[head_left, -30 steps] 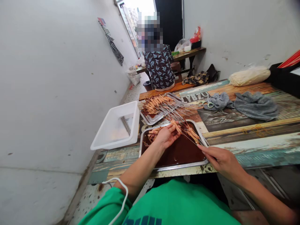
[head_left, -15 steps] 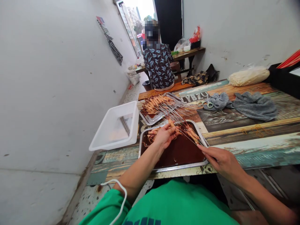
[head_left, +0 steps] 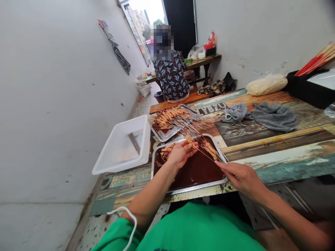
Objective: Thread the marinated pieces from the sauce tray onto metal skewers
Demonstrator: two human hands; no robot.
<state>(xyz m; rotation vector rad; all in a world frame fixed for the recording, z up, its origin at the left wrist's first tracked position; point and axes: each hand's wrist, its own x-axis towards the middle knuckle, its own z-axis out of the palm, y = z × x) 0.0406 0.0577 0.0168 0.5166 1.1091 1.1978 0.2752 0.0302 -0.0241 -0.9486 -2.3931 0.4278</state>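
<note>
My left hand (head_left: pixel 180 155) is closed round a small orange-brown squid (head_left: pixel 189 138) above the metal tray (head_left: pixel 192 188) of dark red-brown liquid. At the tray's right edge, my right hand (head_left: pixel 242 177) pinches a thin metal skewer (head_left: pixel 205 153), which runs up left to the squid; how deep its tip sits is hidden by my fingers. Squid on skewers (head_left: pixel 210 149) lie along the tray's right side, close to my right fingertips. Loose squid with curled tentacles (head_left: pixel 165 152) rest at the tray's left, partly behind my left hand.
Behind, a second tray (head_left: pixel 163 136) bears many skewered squid (head_left: pixel 169 116), their metal ends pointing right. A white plastic bin (head_left: pixel 120 165) stands left. Scissors (head_left: pixel 227 116) and grey cloths (head_left: pixel 274 116) lie right, near a black box (head_left: pixel 300 89). A person (head_left: pixel 171 76) sits beyond.
The whole view has shifted slightly, moving the scene left. Both hands keep their grips on the squid and skewer, with little visible movement relative to the tray.
</note>
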